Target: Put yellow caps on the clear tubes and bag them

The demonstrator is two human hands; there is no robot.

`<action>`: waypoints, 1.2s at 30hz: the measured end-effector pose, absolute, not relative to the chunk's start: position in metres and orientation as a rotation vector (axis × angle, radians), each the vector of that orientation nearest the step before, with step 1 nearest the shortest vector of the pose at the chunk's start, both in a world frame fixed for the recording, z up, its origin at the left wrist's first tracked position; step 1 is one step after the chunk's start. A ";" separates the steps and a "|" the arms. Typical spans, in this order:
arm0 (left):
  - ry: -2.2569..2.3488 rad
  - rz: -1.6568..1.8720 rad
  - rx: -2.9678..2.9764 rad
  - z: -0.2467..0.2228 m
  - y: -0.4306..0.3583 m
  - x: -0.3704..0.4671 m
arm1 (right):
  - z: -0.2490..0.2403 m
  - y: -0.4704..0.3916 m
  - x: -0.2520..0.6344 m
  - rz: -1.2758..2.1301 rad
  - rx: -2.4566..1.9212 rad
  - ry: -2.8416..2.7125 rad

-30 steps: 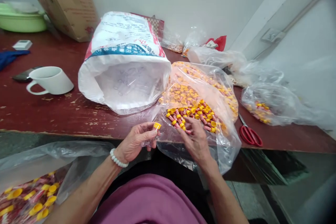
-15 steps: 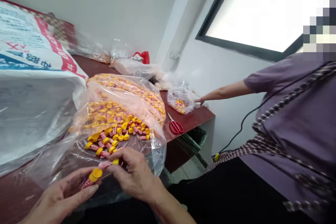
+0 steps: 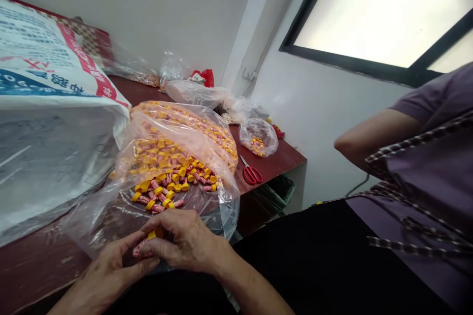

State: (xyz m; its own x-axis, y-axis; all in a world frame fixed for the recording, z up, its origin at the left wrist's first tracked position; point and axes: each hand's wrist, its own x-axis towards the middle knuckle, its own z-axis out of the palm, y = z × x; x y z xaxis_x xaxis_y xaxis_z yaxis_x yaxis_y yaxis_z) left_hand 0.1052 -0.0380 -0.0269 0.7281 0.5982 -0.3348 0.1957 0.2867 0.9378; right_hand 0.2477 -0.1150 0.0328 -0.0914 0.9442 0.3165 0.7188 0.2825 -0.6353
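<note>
Close together at the near edge of the table, my left hand (image 3: 114, 266) and my right hand (image 3: 188, 241) both have their fingers closed on small red-and-white patterned pieces with yellow caps (image 3: 142, 247). Fingers partly cover these pieces, so how they sit against each other is hidden. Just beyond my hands lies a large clear plastic bag (image 3: 177, 133), its mouth open towards me. Many more of the yellow-capped pieces (image 3: 173, 184) fill it and spill out at the mouth.
Red-handled scissors (image 3: 252, 173) lie right of the big bag on the dark red table (image 3: 271, 170). A smaller plastic bag (image 3: 258, 138) with similar pieces stands behind them. At left is a large printed white sack (image 3: 55, 103). A person in purple (image 3: 424, 177) stands at right.
My hands have come together, and the pieces they held apart are now side by side between my fingers. The other person has drawn their arm back from the small bag.
</note>
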 end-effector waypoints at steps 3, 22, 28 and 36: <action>0.760 0.381 1.312 -0.014 -0.044 0.107 | 0.031 -0.114 0.243 0.409 -1.476 -1.737; 0.906 0.638 0.480 -0.005 -0.047 0.063 | 0.023 -0.104 0.223 0.486 -1.358 -1.845; 0.806 0.770 0.257 -0.020 -0.060 0.064 | -0.022 -0.111 0.199 0.376 -1.334 -2.048; 0.851 0.853 0.151 -0.031 -0.066 0.038 | -0.023 -0.105 0.180 0.401 -1.359 -2.050</action>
